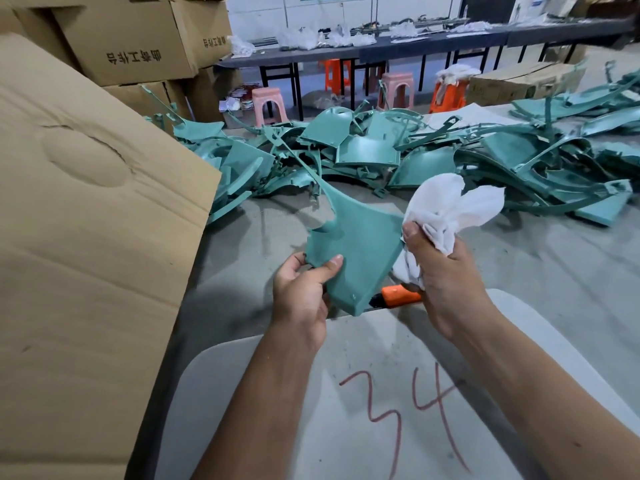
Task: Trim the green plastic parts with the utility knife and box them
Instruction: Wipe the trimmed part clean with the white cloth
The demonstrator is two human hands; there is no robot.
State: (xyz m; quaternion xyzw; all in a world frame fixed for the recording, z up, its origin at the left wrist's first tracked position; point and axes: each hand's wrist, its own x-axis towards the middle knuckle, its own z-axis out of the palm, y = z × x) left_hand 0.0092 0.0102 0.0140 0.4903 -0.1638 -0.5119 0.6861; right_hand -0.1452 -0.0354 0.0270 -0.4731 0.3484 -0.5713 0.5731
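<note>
My left hand (304, 292) grips the lower left edge of a green plastic part (360, 244), thumb on its face, holding it up over the table. My right hand (440, 275) clutches a white cloth (450, 209) against the part's right edge. An orange utility knife (398, 295) lies on the table just below the part, partly hidden behind my right hand. A heap of green plastic parts (381, 150) covers the far side of the table. An open cardboard box's flap (86, 220) rises at the left.
A white board (346, 393) marked "34" in red lies at the near table edge under my forearms. Stacked cardboard boxes (131, 39) stand at the back left. Beyond are long dark tables (381, 46) and pink and orange stools (270, 102).
</note>
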